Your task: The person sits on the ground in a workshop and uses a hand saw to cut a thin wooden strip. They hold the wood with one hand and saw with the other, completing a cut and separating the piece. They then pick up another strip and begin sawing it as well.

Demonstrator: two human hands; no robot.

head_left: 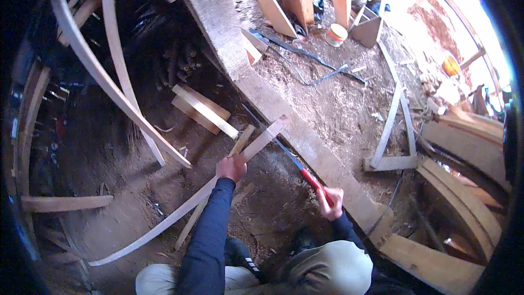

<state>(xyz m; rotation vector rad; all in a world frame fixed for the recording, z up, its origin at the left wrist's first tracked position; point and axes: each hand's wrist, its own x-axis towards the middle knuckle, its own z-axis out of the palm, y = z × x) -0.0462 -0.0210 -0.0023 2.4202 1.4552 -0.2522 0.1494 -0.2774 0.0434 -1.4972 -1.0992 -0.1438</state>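
My left hand (231,167) is closed around a long, thin wooden strip (158,231). The strip's far end rests on the edge of a thick wooden beam (267,96), and its other end reaches down toward the lower left. In my right hand (330,204) is the red handle of a handsaw (289,154) with a narrow bluish blade. The blade runs up and left, crossing the strip near its far end. Whether the teeth are in the wood is too small to tell. A second narrow wood piece (191,223) lies beneath the held strip.
Two short boards (203,110) lie on the dirt floor ahead. Curved wooden strips (117,90) stand at the left. Past the beam are a dark strap (308,54), a small round tub (336,35) and a triangular wooden frame (397,125). More timber (464,131) is stacked at the right.
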